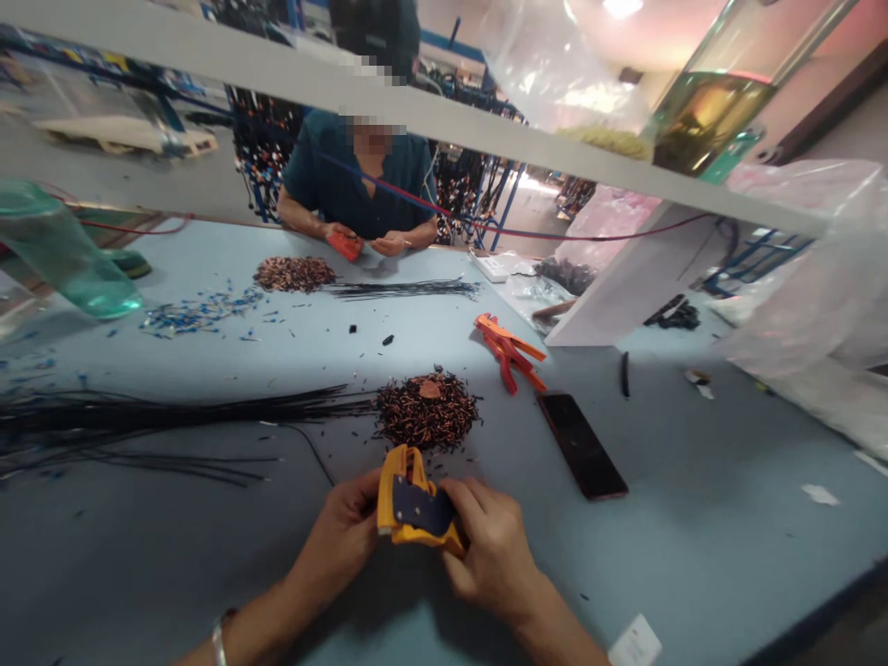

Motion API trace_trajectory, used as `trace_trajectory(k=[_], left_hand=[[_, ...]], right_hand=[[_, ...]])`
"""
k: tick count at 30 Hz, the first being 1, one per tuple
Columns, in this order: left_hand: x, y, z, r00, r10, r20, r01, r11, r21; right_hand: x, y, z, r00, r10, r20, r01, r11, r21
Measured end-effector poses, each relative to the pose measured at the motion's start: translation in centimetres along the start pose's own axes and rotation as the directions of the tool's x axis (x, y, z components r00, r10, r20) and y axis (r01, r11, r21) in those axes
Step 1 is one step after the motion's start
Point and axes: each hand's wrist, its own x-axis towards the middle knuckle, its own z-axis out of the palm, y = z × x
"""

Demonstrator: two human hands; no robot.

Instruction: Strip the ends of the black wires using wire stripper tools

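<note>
My right hand (489, 541) is wrapped around the handles of a yellow and dark blue wire stripper (420, 504), whose head points left and up. At its left side, my left hand (351, 527) is closed in a pinch. One thin black wire (314, 449) runs from the table into the left fingers; its end is hidden behind them and the tool. Just beyond the stripper lies a heap of short black and copper-coloured stripped bits (423, 416). A long bundle of black wires (173, 407) stretches out to the left of that heap.
Orange-red wire strippers (506, 350) and a dark phone (583, 444) lie to the right. Across the table, a person (361, 185) holds a red tool (345, 242) near another heap (295, 274). Blue-tipped pieces (201, 310) and a green bottle (76, 259) are left; a white beam (486, 129) crosses above.
</note>
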Motion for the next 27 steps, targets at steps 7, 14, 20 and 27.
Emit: trace_trajectory(k=[7,14,20,27], left_hand=[[-0.3,-0.3,-0.4,0.965,0.064,-0.253,0.033,0.931,0.362],[-0.2,0.2,-0.1,0.961,0.137,-0.241,-0.022,0.903,0.428],[-0.1,0.3,-0.8,0.94,0.218,-0.264,-0.08,0.889,0.451],[-0.2,-0.2,-0.8,0.944,0.275,-0.184,-0.141,0.837,0.529]], right_hand=[[-1.1,-0.5,-1.9,0.927,0.351,0.129,-0.362,0.755,0.547],[-3.5,0.5,-1.3,0.73,0.202,0.653,-0.61,-0.24,0.755],[-3.3,0.3,-0.8,0.706,0.108,0.7,-0.638,-0.333,0.695],[-2.4,-0.1,-1.6,0.708,0.096,0.7,-0.661,-0.258,0.704]])
